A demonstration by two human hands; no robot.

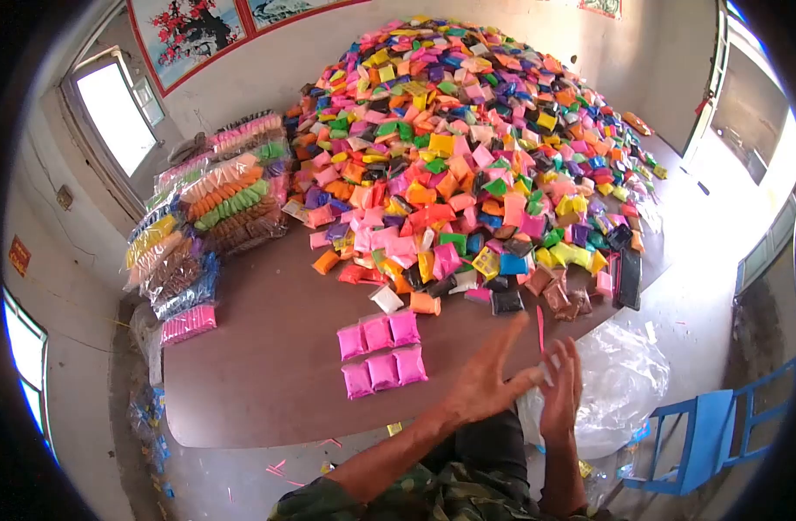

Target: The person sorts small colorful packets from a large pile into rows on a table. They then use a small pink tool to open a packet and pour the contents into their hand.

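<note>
My left hand [492, 373] is raised over the front edge of the brown table [268, 382], its fingers stretched and holding nothing. Close beside it on the right is my right hand [561, 386], fingers extended upward, also without anything in it. Two rows of pink packets [382, 372] lie flat on the table to the left of my hands. Behind them rises a large heap of small colourful packets [450, 174]. A thin pink strip [540, 328] lies just beyond my fingertips.
Clear bags of sorted packets [233, 200] are stacked at the table's left side. A big transparent plastic bag [624, 382] hangs by the front right edge, near a blue chair [706, 443]. A black tray-like object [628, 278] lies at the heap's right edge.
</note>
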